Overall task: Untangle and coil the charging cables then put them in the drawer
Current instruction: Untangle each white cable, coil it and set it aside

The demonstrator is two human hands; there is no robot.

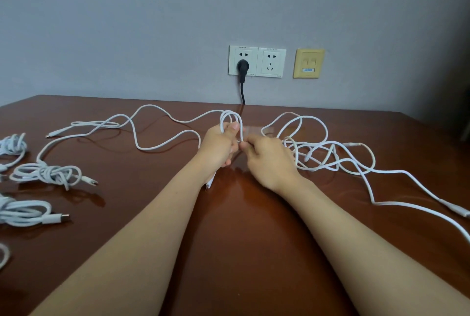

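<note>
Seen from my head, my left hand (220,146) grips a few loops of the white cable (223,118) above the brown table (241,226). My right hand (267,157) pinches the same cable just beside it. A loose tangle (328,155) lies on the right, and coiled bundles (48,173) on the left.

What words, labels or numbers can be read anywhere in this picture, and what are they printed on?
Nothing here can be quoted.
Left wall socket: fine print along the top edge and in the lower right corner, too small to read.
Right wall socket: the same fine print, too small to read.
Yellow wall plate: a small blue and white label, too blurred to read.
White cable: no writing visible.
</note>
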